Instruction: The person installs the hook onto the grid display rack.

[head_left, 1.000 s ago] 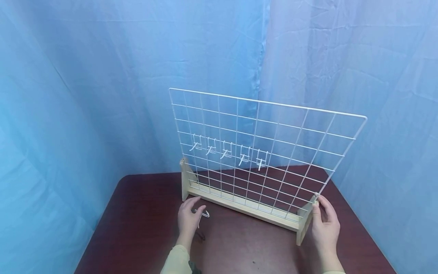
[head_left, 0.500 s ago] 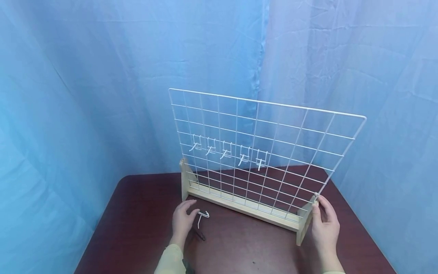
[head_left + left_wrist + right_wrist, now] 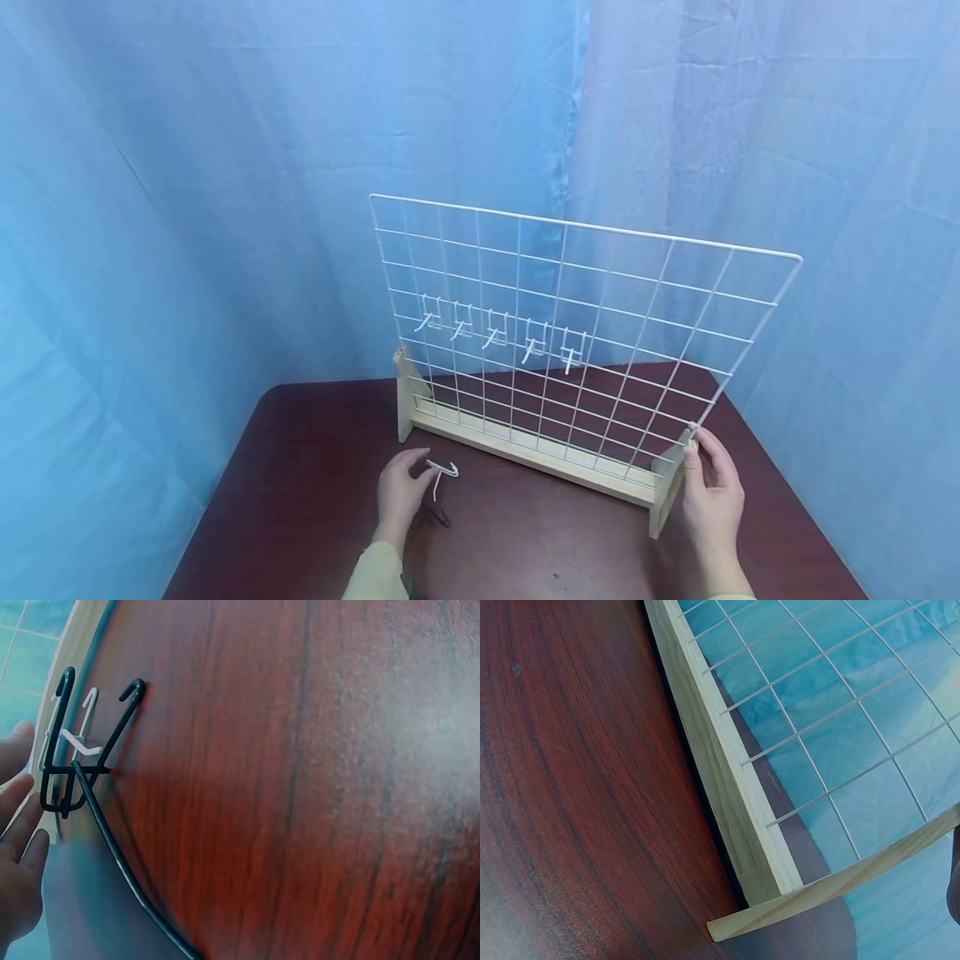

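Note:
Near my left hand [image 3: 400, 493], a white wire hook [image 3: 453, 472] lies on the table, with the thumb tip right at its edge. The fingers are loosely bent and apart. A black wire hook [image 3: 120, 859] lies nearer the wrist; in the left wrist view it overlaps the white one. My right hand [image 3: 715, 492] pinches the top of the right wooden end piece [image 3: 667, 492] of a stand, beside the grid's edge. That stand holds a white wire grid panel [image 3: 585, 223] upright. Several white hooks, among them the rightmost hook [image 3: 572, 357], hang in a row on the grid.
The wooden base bar [image 3: 532, 452] crosses the dark red table [image 3: 322, 433] at a slant. Its left wooden end piece [image 3: 406, 400] stands behind the left hand. Blue curtains [image 3: 225, 208] enclose the table at the back and sides.
My left hand has drawn back to the left and slightly down, uncovering the white hook on the table. The right hand keeps its place on the stand.

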The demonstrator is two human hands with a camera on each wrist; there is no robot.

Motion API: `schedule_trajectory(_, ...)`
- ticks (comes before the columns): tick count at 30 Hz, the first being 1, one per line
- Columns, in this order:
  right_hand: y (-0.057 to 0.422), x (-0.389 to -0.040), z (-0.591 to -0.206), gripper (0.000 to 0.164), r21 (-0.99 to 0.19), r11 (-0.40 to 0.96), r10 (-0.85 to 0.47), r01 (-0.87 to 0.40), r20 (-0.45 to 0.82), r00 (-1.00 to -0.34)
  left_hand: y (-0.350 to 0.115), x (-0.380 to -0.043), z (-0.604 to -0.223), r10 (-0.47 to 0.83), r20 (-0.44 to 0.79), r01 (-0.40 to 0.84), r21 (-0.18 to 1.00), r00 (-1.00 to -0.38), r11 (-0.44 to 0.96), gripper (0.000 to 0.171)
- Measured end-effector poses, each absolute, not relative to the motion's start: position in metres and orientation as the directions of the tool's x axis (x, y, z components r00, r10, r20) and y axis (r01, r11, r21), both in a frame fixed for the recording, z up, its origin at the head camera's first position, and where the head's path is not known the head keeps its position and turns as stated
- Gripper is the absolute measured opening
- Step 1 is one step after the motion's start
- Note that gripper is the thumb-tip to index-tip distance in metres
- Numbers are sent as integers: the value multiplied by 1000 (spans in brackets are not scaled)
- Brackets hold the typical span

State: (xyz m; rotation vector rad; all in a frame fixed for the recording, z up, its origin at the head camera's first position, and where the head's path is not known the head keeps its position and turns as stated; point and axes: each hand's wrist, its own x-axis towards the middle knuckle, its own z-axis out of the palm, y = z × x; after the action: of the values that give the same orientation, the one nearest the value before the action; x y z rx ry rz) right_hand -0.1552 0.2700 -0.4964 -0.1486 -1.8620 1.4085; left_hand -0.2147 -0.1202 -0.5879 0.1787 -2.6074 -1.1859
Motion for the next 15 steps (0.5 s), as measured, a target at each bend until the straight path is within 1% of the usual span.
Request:
schedule_trajectory(6,271,-155,-498,30,-865,396,528,-307,488,-695,-121,-220,-589,-197,198,28,769,-960,638,34)
schedule_trajectory(10,269,-154,-495,30,-862,383,523,-333,499,-690,-122,-222,-590,-187,196,35,776,-963,630,32)
schedule_trajectory(15,271,-157,-501,30,-863,387,528,-326,497,-689,-123,-224,-592,-174,186,32,767,-967,641,26)
